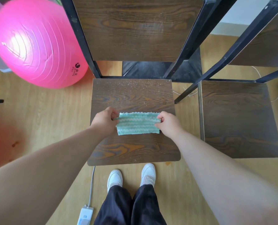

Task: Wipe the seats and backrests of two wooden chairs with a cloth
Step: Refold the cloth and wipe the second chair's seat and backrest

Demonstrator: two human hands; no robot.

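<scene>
Head view: both hands pinch cloth ends over seat.

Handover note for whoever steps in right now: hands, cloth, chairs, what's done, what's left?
Left hand pinches the green cloth at its left end; right hand pinches its right end. The cloth is stretched between them over the middle of the front chair's seat; contact with the wood is unclear.
Done: nothing certain. Specks lie along that seat's far edge.
Left: this seat, the front chair's backrest, then the right chair's seat and the right chair's backrest.
</scene>
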